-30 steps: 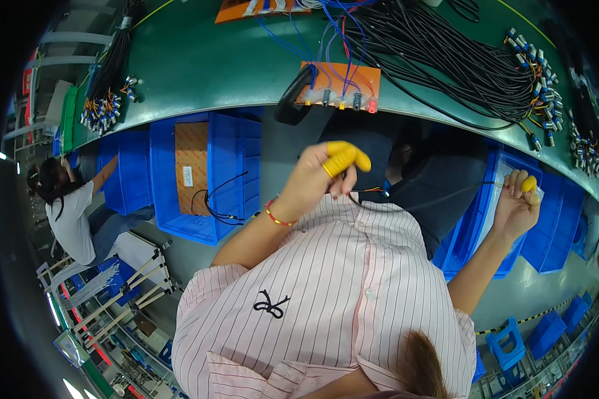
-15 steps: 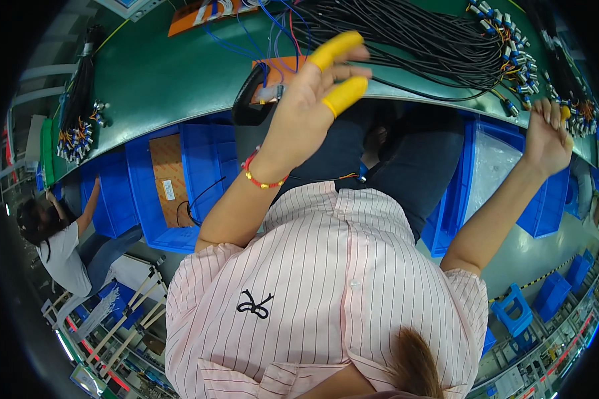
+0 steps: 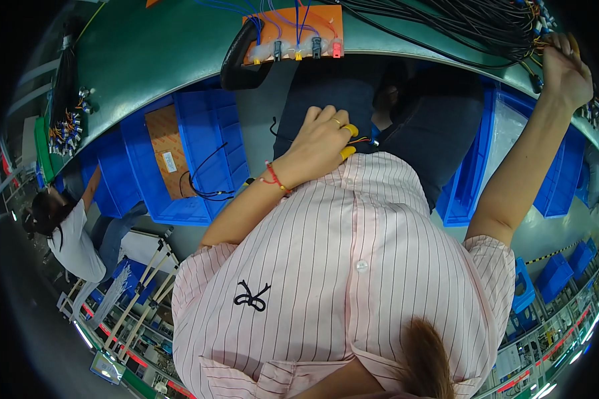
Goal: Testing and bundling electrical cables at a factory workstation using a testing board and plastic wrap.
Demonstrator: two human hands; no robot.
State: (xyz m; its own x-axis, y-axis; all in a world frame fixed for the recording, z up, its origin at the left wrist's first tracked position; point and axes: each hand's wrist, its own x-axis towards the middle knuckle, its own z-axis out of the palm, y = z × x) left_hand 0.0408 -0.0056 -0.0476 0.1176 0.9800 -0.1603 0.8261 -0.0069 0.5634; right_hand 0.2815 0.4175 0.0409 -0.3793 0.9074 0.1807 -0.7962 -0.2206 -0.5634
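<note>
Over my lap, my left hand [image 3: 321, 143], with yellow finger covers, is curled closed around a thin black cable [image 3: 276, 130]. Past its fingertips the cable's end shows coloured wires and a small silver-and-blue connector [image 3: 373, 142]. At the right end of the bench my right hand [image 3: 567, 78] is closed among the wired ends of a bundle of black cables [image 3: 439, 30]; what its fingers hold is hidden. An orange board [image 3: 313, 30] with several connectors and blue wires sits at the bench's front edge, beside a black curved handle-like part [image 3: 231, 70].
Under the green bench [image 3: 140, 63] stand blue bins; a left bin [image 3: 209, 139] holds cardboard and black cables, a right bin [image 3: 469, 179] a clear plastic bag. Another cable bundle [image 3: 63, 123] hangs at the far left. A person [image 3: 73, 246] works there.
My left hand has come down from above the bench edge to the cable on my lap and closed. My right hand has moved up to the cable ends. The view has shifted.
</note>
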